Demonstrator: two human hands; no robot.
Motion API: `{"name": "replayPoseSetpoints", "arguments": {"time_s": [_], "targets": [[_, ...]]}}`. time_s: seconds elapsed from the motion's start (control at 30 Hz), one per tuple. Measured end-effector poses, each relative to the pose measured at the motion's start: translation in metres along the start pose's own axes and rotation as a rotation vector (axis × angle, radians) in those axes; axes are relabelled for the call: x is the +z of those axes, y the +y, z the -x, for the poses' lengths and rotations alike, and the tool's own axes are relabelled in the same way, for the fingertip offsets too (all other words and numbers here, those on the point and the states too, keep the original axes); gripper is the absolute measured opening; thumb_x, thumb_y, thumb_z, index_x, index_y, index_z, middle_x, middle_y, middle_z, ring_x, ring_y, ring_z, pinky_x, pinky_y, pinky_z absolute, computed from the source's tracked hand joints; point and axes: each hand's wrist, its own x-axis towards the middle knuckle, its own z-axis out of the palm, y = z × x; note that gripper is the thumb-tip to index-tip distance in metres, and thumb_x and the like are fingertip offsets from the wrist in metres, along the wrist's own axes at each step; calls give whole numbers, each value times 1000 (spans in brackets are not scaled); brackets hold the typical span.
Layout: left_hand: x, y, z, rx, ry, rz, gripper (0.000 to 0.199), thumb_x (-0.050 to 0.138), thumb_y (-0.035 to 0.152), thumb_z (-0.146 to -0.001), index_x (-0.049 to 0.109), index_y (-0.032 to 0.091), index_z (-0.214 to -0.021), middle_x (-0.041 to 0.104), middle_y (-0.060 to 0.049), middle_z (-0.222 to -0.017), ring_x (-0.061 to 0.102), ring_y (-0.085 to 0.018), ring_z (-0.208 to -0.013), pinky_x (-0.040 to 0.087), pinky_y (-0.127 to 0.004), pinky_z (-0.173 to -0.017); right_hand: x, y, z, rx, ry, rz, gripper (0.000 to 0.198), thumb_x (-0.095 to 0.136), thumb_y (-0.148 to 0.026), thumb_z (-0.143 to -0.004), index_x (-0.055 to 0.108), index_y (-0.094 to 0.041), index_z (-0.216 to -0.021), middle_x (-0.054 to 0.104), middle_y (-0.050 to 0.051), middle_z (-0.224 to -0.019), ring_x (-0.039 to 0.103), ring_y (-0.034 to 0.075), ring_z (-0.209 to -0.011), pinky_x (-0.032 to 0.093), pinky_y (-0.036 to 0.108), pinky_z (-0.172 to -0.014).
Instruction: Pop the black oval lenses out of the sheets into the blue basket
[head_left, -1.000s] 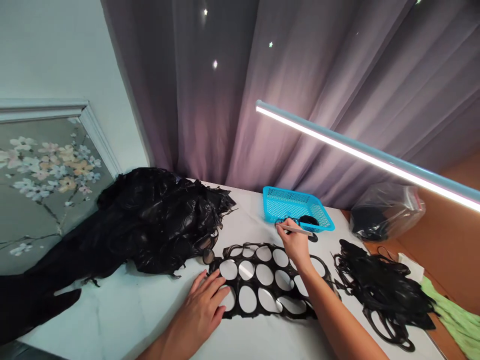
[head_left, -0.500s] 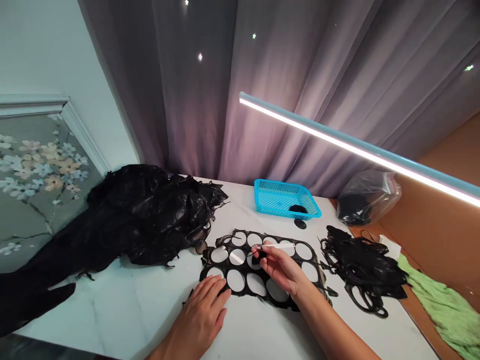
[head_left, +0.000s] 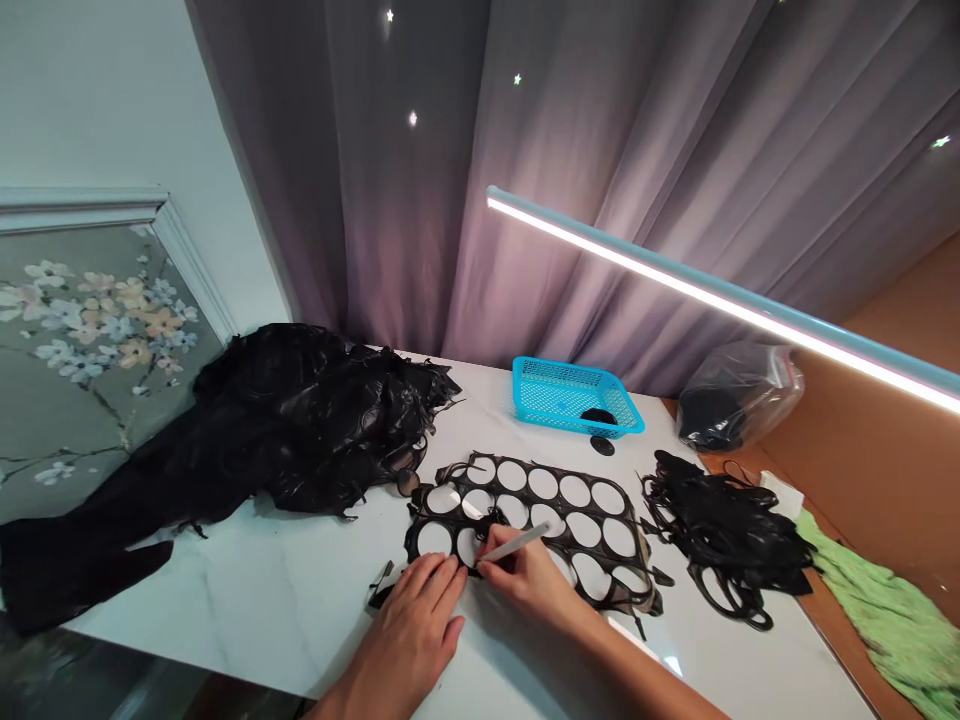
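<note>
The right hand (head_left: 531, 577) holds a pale tool (head_left: 523, 540) over the holed black sheet (head_left: 564, 507), left hand (head_left: 418, 605) at its edge.

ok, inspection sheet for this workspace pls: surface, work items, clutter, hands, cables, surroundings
Surface: white table, faint grey streaks, some glare.
Work items: black sheet with rows of round holes; black disc in blue basket, second disc just in front.
Clutter: crumpled black heap at left; black scrap tangle at right; clear bag with dark contents and green cloth further right.
Hands: left hand palm-down, fingertips at the sheet's near left edge; right hand grips pale pen-like tool, tip hidden.
Cables: nothing seen for certain.
Surroundings: lit strip lamp, curtain, floral picture.
</note>
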Motion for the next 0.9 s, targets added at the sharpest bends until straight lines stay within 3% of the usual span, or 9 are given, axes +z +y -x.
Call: {"name": "replayPoseSetpoints", "arguments": {"time_s": [0.13,0.47,0.77,0.9], "targets": [[4,-1,2,27,6,-30,43,56,17,-88,53,16,-131,63,-10,-125,57,-29,-116,48,-46,-96,14,9,6,-43,57,206,13,58,-15,-80,53,-20,-69,58,2,-76,51,19,-77,37,29,-67],[6,0,3,33,18,-68,40,53,15,-88,55,15,-128,63,-9,-125,57,-28,-117,47,-46,-97,22,15,5,-112,84,452,16,53,-7,-79,48,-20,-70,57,4,-77,52,19,-74,38,27,-63],[9,-1,4,43,6,-82,41,53,14,-87,55,14,-128,63,-9,-126,56,-29,-118,47,-46,-97,21,14,9,-150,107,409,17,54,-7,-78,47,-21,-73,57,3,-80,53,18,-75,41,26,-65],[11,-1,5,31,6,-73,42,52,13,-87,55,15,-128,63,-9,-127,55,-29,-119,47,-47,-97,23,19,9,-159,112,523,17,54,-5,-78,48,-21,-74,57,3,-79,53,18,-74,41,26,-63]]}}
